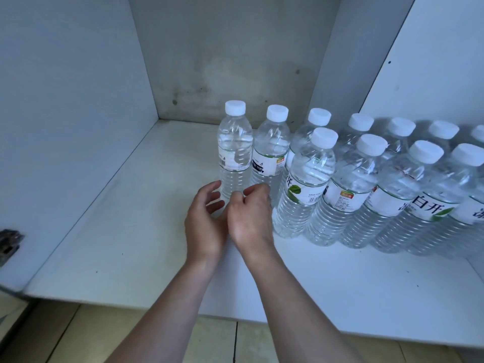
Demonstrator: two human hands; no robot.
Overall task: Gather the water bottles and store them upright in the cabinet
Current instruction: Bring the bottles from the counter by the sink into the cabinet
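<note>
Several clear water bottles with white caps stand upright in two rows on the white cabinet shelf (146, 231), filling its right side. The leftmost bottle (235, 153) and the one beside it (271, 150) stand at the back row's left end. My left hand (205, 224) hovers at the base of the leftmost bottle, its fingers relaxed and spread, thumb close to the plastic. My right hand (250, 218) sits right beside it, in front of the second bottle's base, with loosely curled fingers that hold nothing. The two hands touch each other.
The cabinet's left wall (65, 113) and stained back wall (230, 61) bound the shelf. A metal hinge (9, 244) sits low on the left wall. Tiled floor (131, 336) shows below the shelf's front edge.
</note>
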